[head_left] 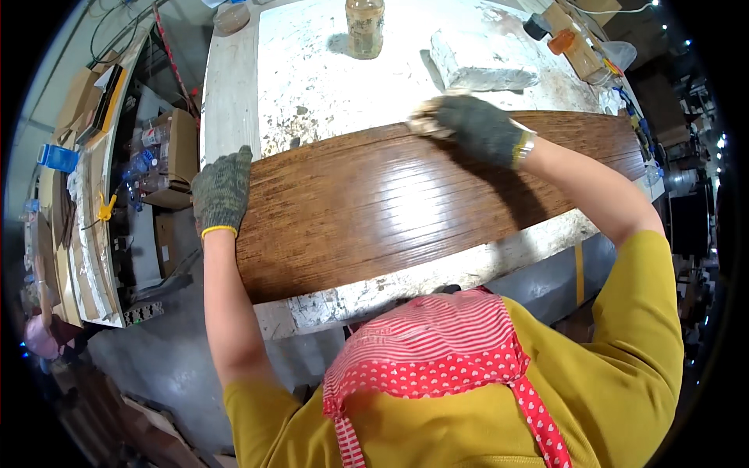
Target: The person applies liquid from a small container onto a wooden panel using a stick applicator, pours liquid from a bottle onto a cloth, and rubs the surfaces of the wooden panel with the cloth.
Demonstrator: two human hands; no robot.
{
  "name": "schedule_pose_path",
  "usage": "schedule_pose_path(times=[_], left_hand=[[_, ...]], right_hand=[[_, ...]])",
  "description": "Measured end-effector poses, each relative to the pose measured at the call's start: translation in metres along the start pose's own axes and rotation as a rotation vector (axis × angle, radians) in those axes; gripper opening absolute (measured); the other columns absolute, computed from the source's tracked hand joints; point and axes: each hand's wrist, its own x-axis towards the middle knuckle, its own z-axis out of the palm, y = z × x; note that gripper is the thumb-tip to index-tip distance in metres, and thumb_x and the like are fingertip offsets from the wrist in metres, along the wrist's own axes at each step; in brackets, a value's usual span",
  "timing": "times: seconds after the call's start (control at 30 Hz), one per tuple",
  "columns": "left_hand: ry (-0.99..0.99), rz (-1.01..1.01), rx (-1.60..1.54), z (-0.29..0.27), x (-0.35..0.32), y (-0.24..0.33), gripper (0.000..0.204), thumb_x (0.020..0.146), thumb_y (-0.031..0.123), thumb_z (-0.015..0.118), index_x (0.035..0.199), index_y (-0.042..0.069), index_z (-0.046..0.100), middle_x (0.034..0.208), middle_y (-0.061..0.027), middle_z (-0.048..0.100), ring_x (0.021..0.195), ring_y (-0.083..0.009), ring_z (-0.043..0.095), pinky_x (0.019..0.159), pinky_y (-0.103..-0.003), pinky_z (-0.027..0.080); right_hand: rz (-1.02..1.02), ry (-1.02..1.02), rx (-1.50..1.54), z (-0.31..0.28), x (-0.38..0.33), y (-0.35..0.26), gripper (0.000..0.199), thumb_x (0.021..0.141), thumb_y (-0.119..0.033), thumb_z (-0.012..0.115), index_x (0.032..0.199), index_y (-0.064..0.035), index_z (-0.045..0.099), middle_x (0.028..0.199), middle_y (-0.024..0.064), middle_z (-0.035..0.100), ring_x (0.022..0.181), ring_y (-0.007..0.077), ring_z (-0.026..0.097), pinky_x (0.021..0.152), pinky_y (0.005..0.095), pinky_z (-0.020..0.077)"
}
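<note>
A long, glossy brown wooden board (335, 210) with a grained surface lies across the worktable. My left hand (222, 191), in a dark grey-green knit glove with a yellow cuff, grips the board's left end; its fingertips are partly hidden. In a similar glove, my right hand (480, 129) is closed on a pale, crumpled cloth (424, 123) at the board's far edge, right of the middle. The right forearm reaches over the board and casts a shadow on it.
Beyond the board, the paint-stained white tabletop (312, 86) carries a bottle (364, 31) of yellowish liquid and a white-wrapped block (480, 62). An orange object (560, 41) sits by a wooden piece at far right. Left stands a shelf with a cardboard box (175, 160) of bottles.
</note>
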Motion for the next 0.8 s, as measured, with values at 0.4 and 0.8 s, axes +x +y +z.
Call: schedule_pose_path(times=[0.4, 0.8], left_hand=[[0.071, -0.004, -0.051, -0.003, -0.003, 0.004, 0.039, 0.092, 0.010, 0.046, 0.130, 0.018, 0.054, 0.117, -0.0087, 0.064, 0.103, -0.0287, 0.063, 0.086, -0.046, 0.050], [0.034, -0.090, -0.309, 0.020, -0.013, -0.054, 0.039, 0.097, 0.032, 0.042, 0.124, 0.008, 0.059, 0.117, -0.0182, 0.062, 0.107, -0.0351, 0.059, 0.093, -0.043, 0.045]], right_hand=[[-0.121, -0.002, -0.037, 0.012, 0.009, -0.001, 0.024, 0.092, -0.025, 0.061, 0.112, -0.0111, 0.062, 0.098, 0.0097, 0.068, 0.084, 0.0210, 0.068, 0.077, 0.0342, 0.0569], [-0.257, -0.007, 0.226, 0.038, 0.065, -0.053, 0.023, 0.085, -0.011, 0.063, 0.108, -0.0124, 0.064, 0.099, 0.0088, 0.066, 0.092, 0.0173, 0.065, 0.082, 0.0326, 0.0532]])
